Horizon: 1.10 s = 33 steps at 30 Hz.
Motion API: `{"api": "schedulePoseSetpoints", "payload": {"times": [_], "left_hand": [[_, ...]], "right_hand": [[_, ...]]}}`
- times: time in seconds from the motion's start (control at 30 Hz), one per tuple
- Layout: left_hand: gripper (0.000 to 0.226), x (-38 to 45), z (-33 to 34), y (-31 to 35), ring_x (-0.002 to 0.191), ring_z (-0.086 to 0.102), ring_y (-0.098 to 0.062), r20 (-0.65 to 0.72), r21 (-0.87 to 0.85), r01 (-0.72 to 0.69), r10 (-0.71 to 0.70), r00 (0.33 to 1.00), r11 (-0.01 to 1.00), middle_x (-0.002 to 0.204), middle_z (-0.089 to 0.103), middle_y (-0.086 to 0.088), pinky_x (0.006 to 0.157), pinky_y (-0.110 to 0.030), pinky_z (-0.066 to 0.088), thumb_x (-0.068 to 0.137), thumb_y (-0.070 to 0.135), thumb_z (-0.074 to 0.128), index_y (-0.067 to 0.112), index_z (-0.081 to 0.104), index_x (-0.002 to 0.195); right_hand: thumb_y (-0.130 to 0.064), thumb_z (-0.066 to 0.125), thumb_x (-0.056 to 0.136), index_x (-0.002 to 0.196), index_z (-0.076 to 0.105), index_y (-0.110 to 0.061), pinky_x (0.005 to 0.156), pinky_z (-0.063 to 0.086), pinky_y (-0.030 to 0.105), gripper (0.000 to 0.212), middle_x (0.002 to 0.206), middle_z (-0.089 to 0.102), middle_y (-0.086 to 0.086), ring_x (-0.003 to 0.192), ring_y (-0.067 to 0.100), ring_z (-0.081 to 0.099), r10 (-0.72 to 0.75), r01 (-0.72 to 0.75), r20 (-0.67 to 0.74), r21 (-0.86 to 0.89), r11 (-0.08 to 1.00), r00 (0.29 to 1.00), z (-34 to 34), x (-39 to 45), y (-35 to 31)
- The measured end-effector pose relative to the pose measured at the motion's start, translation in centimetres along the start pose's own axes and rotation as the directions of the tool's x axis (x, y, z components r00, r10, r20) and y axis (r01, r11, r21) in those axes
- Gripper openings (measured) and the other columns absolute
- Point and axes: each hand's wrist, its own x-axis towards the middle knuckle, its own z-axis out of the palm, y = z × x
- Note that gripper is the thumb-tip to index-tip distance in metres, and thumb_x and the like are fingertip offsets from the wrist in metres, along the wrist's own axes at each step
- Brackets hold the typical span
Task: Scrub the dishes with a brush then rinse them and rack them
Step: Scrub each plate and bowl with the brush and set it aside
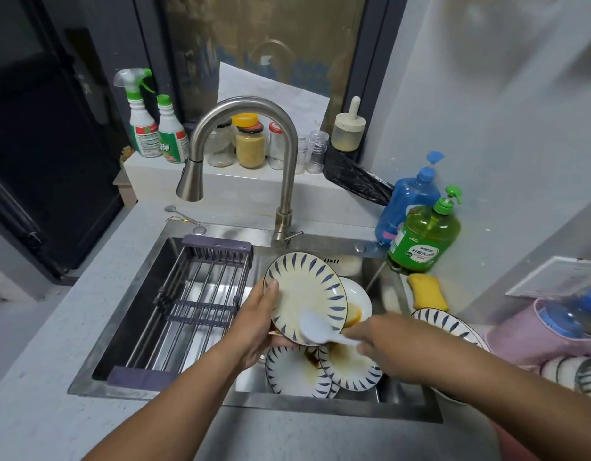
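Note:
My left hand [259, 322] grips a cream plate with blue leaf marks [304, 291] by its left rim and holds it tilted over the sink [154, 390]. My right hand [384, 347] holds the handle of a white brush [315, 329], whose head lies against the plate's lower part. Under it in the basin lie two stained leaf-pattern plates [349, 366] and a white dish with orange sauce [357, 304]. A wire drying rack [191, 304] spans the sink's left half, with nothing on it.
The steel faucet [250, 154] arches over the rack, no water running. On the right counter stand a green soap bottle [423, 237], a blue bottle [410, 197], a yellow sponge [427, 291] and another leaf plate [450, 327]. Spray bottles and jars line the sill.

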Motion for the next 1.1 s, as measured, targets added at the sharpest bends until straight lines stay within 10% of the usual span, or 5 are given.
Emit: {"api": "schedulePoseSetpoints", "payload": {"times": [0.13,0.37,0.77,0.93,1.1], "left_hand": [[0.029,0.2,1.0,-0.1,0.095,0.077,-0.03,0.02,-0.028,0.066,-0.065,0.998,0.997,0.12,0.063,0.004,0.075,-0.064,0.061,0.104,0.055,0.038,0.038,0.053,0.121],[0.035,0.5,0.6,-0.3,0.105,0.074,-0.033,0.045,0.026,0.075,-0.076,0.996,0.997,0.132,0.065,-0.005,0.074,-0.067,0.059,0.103,0.056,0.042,0.036,0.058,0.127],[0.076,0.9,1.8,-1.5,0.082,0.075,-0.034,0.106,-0.154,0.293,-0.279,0.954,0.944,0.099,0.078,-0.013,0.073,-0.068,0.056,0.09,0.077,0.039,0.014,0.06,0.126],[0.04,1.6,2.2,-1.7,0.11,0.072,-0.034,0.094,0.028,0.203,-0.205,0.974,0.979,0.128,0.071,-0.004,0.077,-0.073,0.056,0.103,0.059,0.04,0.036,0.057,0.131],[0.043,2.5,5.3,-1.9,0.106,0.074,-0.034,0.177,0.174,0.264,-0.294,0.939,0.949,0.127,0.07,-0.007,0.076,-0.068,0.058,0.104,0.059,0.039,0.03,0.059,0.129]], "right_hand": [[-0.033,0.046,0.106,0.137,0.057,-0.043,0.088,0.055,0.041,0.035,0.115,0.067,-0.002,0.093,0.019,0.064,-0.042,0.044,-0.012,0.244,0.969,0.999,-0.1,0.7,-0.9],[-0.01,0.044,0.099,0.142,0.043,-0.042,0.074,0.045,0.035,0.054,0.12,0.063,0.006,0.107,0.031,0.064,0.184,-0.218,-0.205,-0.157,0.963,0.961,-0.2,1.0,2.9],[-0.041,0.056,0.101,0.138,0.053,-0.054,0.085,0.052,0.032,0.039,0.108,0.065,-0.018,0.089,0.008,0.063,-0.147,0.15,-0.037,0.369,0.917,0.988,0.9,1.5,3.1],[-0.039,0.052,0.101,0.134,0.046,-0.065,0.089,0.052,0.036,0.043,0.117,0.067,-0.016,0.103,0.013,0.062,-0.086,0.085,0.04,0.028,0.996,0.995,0.0,-1.8,7.0],[-0.04,0.037,0.108,0.145,0.032,-0.063,0.074,0.049,0.036,0.043,0.103,0.057,-0.006,0.098,0.025,0.064,0.091,-0.138,-0.235,-0.193,0.971,0.968,-0.2,-2.6,11.0]]}}
